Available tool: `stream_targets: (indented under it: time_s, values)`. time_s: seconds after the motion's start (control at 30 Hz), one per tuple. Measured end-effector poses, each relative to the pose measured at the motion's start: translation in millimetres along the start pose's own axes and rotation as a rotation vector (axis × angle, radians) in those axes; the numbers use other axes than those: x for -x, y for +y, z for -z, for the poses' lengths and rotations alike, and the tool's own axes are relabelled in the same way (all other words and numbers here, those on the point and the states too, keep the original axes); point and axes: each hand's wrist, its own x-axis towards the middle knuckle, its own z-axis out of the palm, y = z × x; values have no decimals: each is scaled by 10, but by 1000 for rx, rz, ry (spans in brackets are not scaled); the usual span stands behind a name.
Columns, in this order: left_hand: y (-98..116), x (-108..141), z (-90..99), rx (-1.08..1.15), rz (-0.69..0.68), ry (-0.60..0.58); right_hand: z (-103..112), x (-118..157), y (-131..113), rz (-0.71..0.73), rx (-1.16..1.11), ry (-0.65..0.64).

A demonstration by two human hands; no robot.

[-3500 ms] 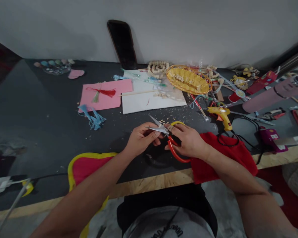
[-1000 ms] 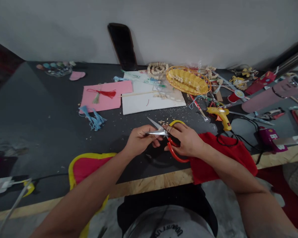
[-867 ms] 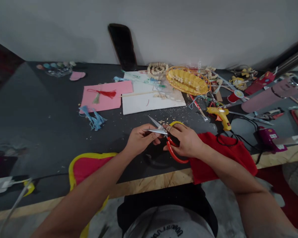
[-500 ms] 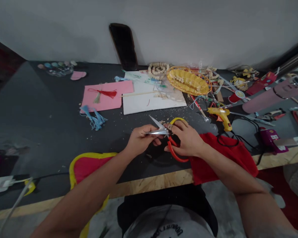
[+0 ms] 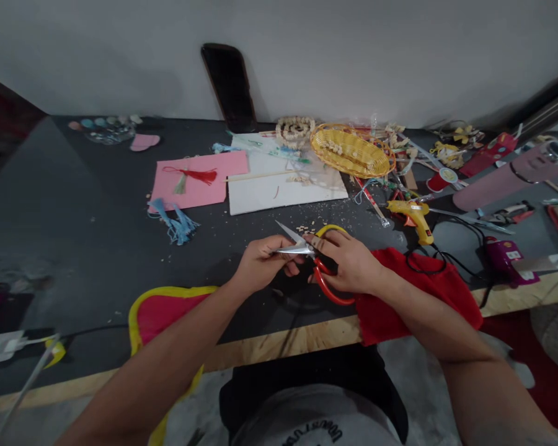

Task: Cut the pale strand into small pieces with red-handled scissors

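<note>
The bare right hand (image 5: 351, 263) grips red-and-yellow-handled metal scissors (image 5: 307, 249), blades parted; the bare left hand (image 5: 263, 263) curls beside the blades; beyond lies a yellow oval wicker basket (image 5: 353, 148).

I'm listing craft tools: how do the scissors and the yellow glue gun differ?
The scissors are in the right hand; the glue gun lies on the table. The scissors show spread metal blades; the glue gun has a gun-shaped, mostly yellow body. Both have yellow parts.
</note>
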Motion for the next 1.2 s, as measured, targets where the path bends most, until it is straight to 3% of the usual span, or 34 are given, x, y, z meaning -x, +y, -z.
stream_targets:
  time_s: [0.33,0.5,0.9,1.2]
  values:
    - [-29,-12,-38,22,-46,137,27,-25,-89,-135,9,-31]
    - [-33,4,-3,-66,-52,76,70,-37,-89,-118,80,-49]
    - [24,8,-1,-32,14,4,-25,4,0,-50,14,-46]
    - [15,1,-42,-4,8,97,18,-12,-71,-130,35,-67]
